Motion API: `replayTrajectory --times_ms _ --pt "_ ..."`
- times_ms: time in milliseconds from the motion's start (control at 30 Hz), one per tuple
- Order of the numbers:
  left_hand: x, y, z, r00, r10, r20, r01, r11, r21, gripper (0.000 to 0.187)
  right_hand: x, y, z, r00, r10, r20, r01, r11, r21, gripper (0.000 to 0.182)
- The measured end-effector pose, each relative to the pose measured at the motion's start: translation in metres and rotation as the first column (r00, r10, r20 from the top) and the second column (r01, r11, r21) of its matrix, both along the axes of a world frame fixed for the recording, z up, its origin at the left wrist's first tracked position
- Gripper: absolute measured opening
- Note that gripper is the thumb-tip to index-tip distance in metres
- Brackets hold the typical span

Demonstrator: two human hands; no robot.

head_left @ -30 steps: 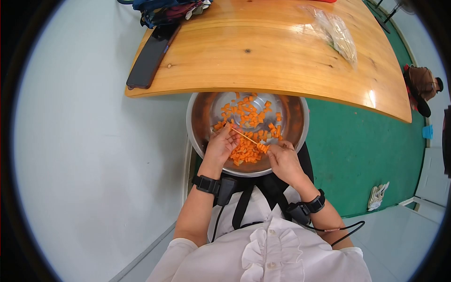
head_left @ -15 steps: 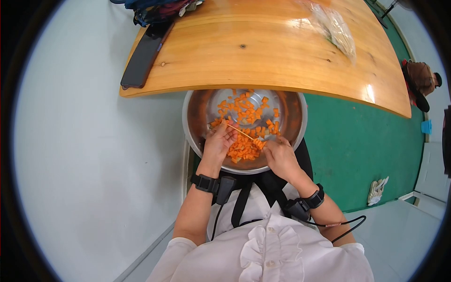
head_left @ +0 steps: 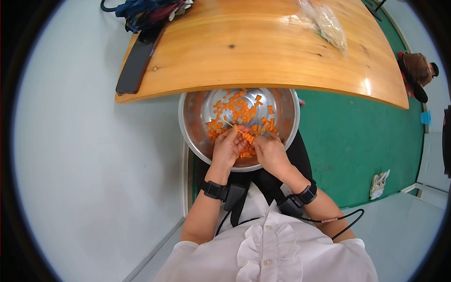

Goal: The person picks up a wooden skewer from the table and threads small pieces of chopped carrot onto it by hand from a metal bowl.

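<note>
A large steel bowl (head_left: 183,127) holds many diced carrot pieces (head_left: 244,112), some piled under my hands. Over it, my right hand (head_left: 271,152) is closed around the lower end of a thin wooden skewer (head_left: 228,123). Several carrot pieces (head_left: 249,137) are threaded together on the stick just beyond the right fingers. My left hand (head_left: 226,148) pinches at the middle of the skewer, with a carrot piece (head_left: 241,127) at its fingertips. The bare tip of the stick points up and left past the left fingers.
A wooden table (head_left: 263,56) overhangs the bowl's far rim. On it lie a black phone (head_left: 136,66), a folded dark umbrella (head_left: 150,11) and a clear plastic bag with sticks (head_left: 331,30). A white wall (head_left: 94,141) stands close on the left. Shoes (head_left: 379,184) are on the green floor.
My left hand has moved from the skewer's tip down the stick towards the threaded carrot pieces, bringing both hands closer together. The view has shifted slightly.
</note>
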State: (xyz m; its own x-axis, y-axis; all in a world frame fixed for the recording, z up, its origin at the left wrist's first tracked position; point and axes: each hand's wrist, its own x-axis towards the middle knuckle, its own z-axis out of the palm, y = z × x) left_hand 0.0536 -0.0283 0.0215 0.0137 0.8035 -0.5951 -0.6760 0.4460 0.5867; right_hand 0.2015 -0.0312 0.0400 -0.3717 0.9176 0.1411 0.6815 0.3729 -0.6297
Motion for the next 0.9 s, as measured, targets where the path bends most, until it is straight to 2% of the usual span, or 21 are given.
replayTrajectory --times_ms 67,167,400,600,700,900 --pt "-0.004 -0.002 -0.004 0.998 -0.051 0.038 0.051 0.999 0.014 0.021 -0.001 -0.002 -0.002 0.998 -0.014 -0.061 0.013 1.000 -0.017 0.007" --pt "-0.007 -0.002 -0.009 0.990 -0.125 0.062 0.123 0.992 0.040 0.023 0.002 0.000 -0.002 1.000 0.003 0.000 -0.003 0.998 -0.065 0.007" --pt "-0.003 -0.004 -0.010 0.963 -0.228 0.148 0.219 0.973 0.075 0.026 0.002 -0.001 -0.002 0.999 -0.026 -0.037 0.024 0.999 -0.047 0.009" --pt "-0.004 -0.002 -0.009 0.952 -0.208 0.224 0.204 0.978 0.041 0.028 0.004 0.000 -0.004 0.995 -0.052 -0.080 0.046 0.996 -0.071 0.008" --pt "-0.008 0.002 0.005 0.985 -0.126 0.119 0.119 0.991 0.061 0.027 0.005 0.001 0.000 0.991 -0.075 -0.110 0.066 0.995 -0.080 0.007" --pt "-0.015 0.002 0.008 0.967 -0.227 -0.119 0.232 0.972 0.029 0.020 0.007 -0.001 0.002 0.973 -0.114 -0.202 0.097 0.991 -0.093 0.005"
